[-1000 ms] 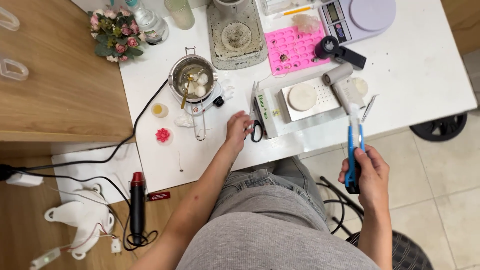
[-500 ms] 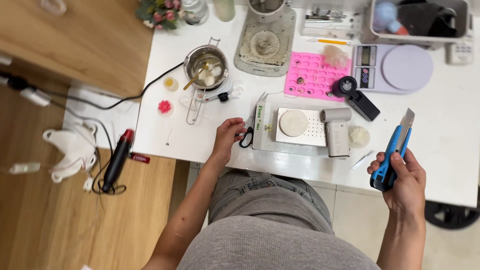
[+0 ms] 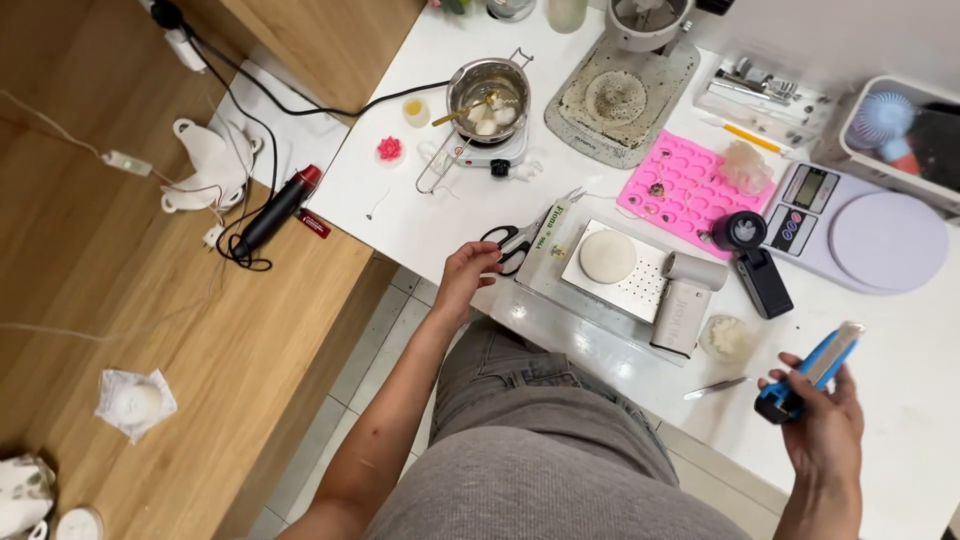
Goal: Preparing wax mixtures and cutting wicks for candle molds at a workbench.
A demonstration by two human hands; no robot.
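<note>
My right hand (image 3: pixel 825 425) grips a blue utility knife (image 3: pixel 808 372) over the near edge of the white table (image 3: pixel 900 330), its tip pointing up and right. My left hand (image 3: pixel 468 275) rests at the table's near edge, fingers touching the black handles of a pair of scissors (image 3: pixel 525 235). Right of the scissors lies a metal tray (image 3: pixel 590 300) with a perforated plate carrying a round white wax disc (image 3: pixel 607 256). A grey cylindrical tool (image 3: pixel 685 300) lies on the tray's right side.
A small pot (image 3: pixel 487 97) with white lumps sits on a hot plate. A pink silicone mould (image 3: pixel 685 190), kitchen scale (image 3: pixel 860 235), black device (image 3: pixel 752 262) and tweezers (image 3: pixel 718 388) lie on the table. A black heat gun (image 3: pixel 275 212) rests on the wooden bench to the left.
The view swung left and tilted, so the table shifted right in frame. My right hand with the knife stayed at the near edge; my left hand stayed by the scissors.
</note>
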